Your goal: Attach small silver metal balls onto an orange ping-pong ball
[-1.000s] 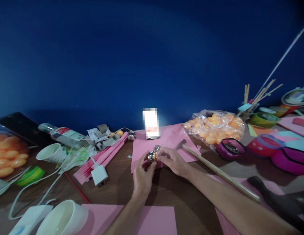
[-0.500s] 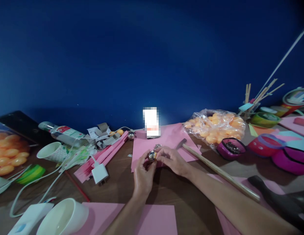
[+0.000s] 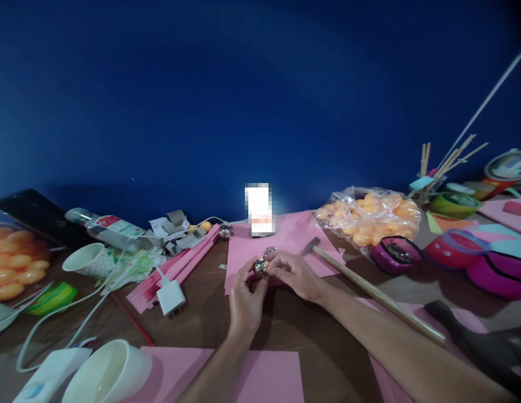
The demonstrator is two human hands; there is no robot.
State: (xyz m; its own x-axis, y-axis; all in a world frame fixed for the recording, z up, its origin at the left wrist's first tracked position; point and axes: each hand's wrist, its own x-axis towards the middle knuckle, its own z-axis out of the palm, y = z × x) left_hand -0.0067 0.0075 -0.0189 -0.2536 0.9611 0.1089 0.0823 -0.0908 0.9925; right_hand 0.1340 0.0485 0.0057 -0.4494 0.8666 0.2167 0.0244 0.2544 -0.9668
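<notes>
My left hand [image 3: 246, 302] grips a small ball [image 3: 260, 267] covered with shiny metal thumbtacks, a bit of orange showing on its right side. Against that orange side, the fingertips of my right hand [image 3: 296, 274] are pinched together; what they hold, if anything, is too small and hidden to make out. Just behind the ball, a little heap of shiny thumbtacks [image 3: 269, 250] lies on a pink sheet [image 3: 292, 232]. Another tack-covered ball [image 3: 225, 232] rests at that sheet's left edge.
A hammer [image 3: 370, 288] lies right of my hands. Beyond are a bag of orange balls [image 3: 367, 215] and a purple tub of metal bits [image 3: 397, 254]. To the left are a white charger [image 3: 171, 296], cables, a paper cup [image 3: 109, 372] and a bottle [image 3: 115, 229]. A lit phone [image 3: 260, 210] stands behind.
Almost nothing differs. The ball seems turned very slightly in my left fingers; both hands stay in the same place.
</notes>
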